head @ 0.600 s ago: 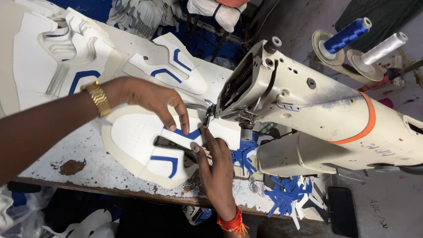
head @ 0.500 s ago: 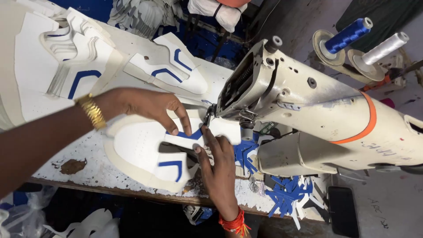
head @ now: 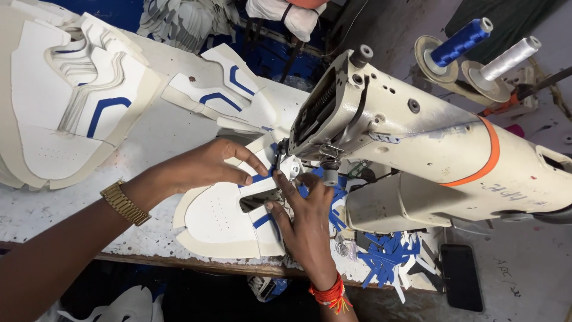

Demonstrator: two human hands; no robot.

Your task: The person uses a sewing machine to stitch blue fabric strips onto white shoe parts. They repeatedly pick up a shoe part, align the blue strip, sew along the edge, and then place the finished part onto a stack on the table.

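Both hands flat, fingers spread: left hand (head: 205, 167), right hand (head: 304, 217) pressing white-blue shoe upper (head: 223, 220) at centre-frame needle (head: 280, 158). Risk: fingertips near needle; slip skews seam.

We see even, soft daylight with no hard glare. The white worktop (head: 179, 128) and machine (head: 417, 143) read bright; the space under the worktop edge falls dark. Shadows beneath the hands are faint. Focus is sharp centrally, with slight wide-angle stretching toward the corners.
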